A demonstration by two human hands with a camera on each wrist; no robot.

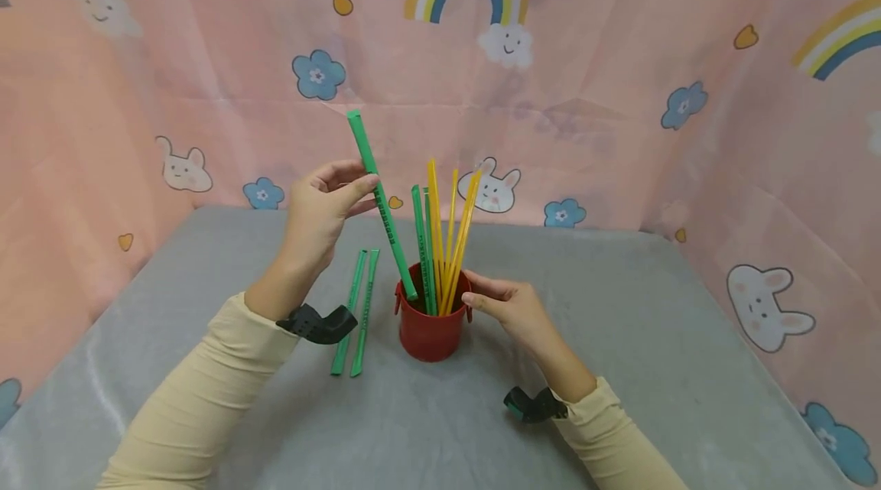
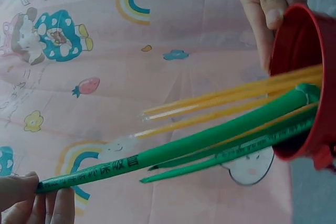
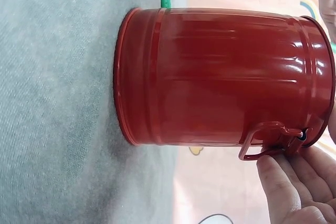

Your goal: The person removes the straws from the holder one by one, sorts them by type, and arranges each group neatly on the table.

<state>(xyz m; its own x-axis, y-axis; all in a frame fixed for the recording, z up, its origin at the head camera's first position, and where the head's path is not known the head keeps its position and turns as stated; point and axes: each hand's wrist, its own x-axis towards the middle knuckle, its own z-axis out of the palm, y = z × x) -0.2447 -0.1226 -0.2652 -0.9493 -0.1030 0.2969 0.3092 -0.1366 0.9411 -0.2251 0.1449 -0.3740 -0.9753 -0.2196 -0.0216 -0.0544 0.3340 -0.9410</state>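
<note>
My left hand [image 1: 323, 203] pinches a long green wrapped straw [image 1: 382, 222] between thumb and fingers, near its upper part. The straw tilts, and its lower end is inside the mouth of a small red metal bucket [image 1: 431, 337]. My right hand [image 1: 512, 310] holds the bucket's rim at the right side, with its fingers by the wire handle [image 3: 257, 140] in the right wrist view. Other green straws [image 2: 247, 150] and several yellow straws [image 1: 450, 245] stand in the bucket, leaning on its rim. Their lower ends are hidden by the bucket wall.
Two more green straws [image 1: 365, 314] lie side by side on the grey cloth-covered table [image 1: 619, 322], left of the bucket. Behind the table hangs a pink patterned curtain [image 1: 592, 92]. Black wrist cameras [image 1: 320, 324] sit on both wrists.
</note>
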